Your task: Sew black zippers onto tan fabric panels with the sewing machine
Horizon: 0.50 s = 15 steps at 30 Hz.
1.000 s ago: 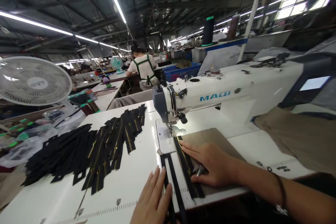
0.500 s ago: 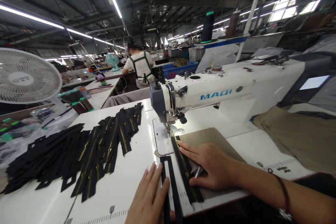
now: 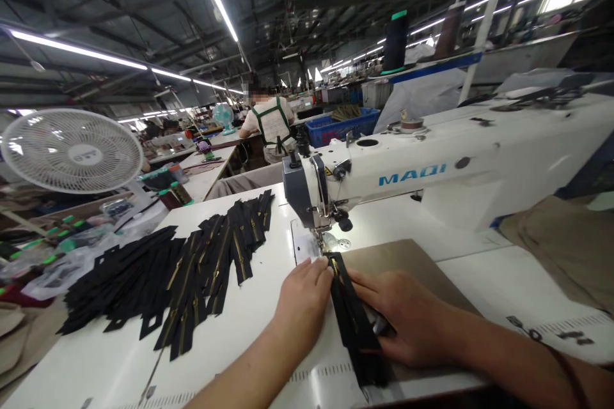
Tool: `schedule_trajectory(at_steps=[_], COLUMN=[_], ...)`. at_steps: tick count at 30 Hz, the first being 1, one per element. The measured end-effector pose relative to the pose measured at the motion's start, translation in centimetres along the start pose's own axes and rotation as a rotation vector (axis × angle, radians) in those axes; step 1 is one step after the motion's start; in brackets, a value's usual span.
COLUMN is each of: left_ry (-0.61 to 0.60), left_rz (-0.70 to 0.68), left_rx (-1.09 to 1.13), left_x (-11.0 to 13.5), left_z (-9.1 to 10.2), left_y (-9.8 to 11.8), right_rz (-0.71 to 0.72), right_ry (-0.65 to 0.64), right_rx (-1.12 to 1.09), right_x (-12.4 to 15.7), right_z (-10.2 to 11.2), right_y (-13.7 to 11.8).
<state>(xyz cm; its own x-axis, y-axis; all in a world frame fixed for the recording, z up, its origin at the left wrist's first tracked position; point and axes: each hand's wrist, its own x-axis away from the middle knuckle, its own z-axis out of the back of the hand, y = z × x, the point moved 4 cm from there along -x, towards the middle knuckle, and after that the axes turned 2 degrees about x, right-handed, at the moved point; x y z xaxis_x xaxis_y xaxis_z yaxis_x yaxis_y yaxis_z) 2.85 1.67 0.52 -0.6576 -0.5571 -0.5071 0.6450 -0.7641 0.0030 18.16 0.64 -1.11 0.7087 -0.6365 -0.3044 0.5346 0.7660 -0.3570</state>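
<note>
My left hand (image 3: 307,294) is closed, fingertips pinching the upper left edge of a black slotted strip (image 3: 341,313) beside the presser foot (image 3: 322,243). That strip lies over a black zipper with brass teeth (image 3: 335,266), which shows through the slot. My right hand (image 3: 412,316) closes on the zipper and strip from the right, fingers and thumb at their edge. Tucked under its palm is a small metallic tool (image 3: 381,324), mostly hidden. Beneath the right hand lies a flat brown fabric panel (image 3: 398,259) on the white sewing table.
A white sewing machine (image 3: 460,166) stands ahead. Many black zippers (image 3: 211,262) lie spread on the left of the table. A white fan (image 3: 77,152) and thread spools (image 3: 177,195) stand beyond. Brown fabric (image 3: 561,243) is heaped at right. A co-worker (image 3: 273,118) sits farther back.
My left hand has moved up and right toward the presser foot, bringing the slotted strip from beside the zipper onto it. The right hand stays by the zipper. The view has shifted left.
</note>
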Motion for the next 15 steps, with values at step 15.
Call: schedule_trajectory(at_steps=[15], left_ry=[-0.095], left_rz=[-0.051], left_rx=[-0.026], left_x=[-0.2], left_z=[-1.8], left_y=[0.3], right_rz=[-0.078], right_ry=[-0.054], right_rx=[-0.057], right_x=[-0.2], right_z=[-0.2], right_y=[0.5])
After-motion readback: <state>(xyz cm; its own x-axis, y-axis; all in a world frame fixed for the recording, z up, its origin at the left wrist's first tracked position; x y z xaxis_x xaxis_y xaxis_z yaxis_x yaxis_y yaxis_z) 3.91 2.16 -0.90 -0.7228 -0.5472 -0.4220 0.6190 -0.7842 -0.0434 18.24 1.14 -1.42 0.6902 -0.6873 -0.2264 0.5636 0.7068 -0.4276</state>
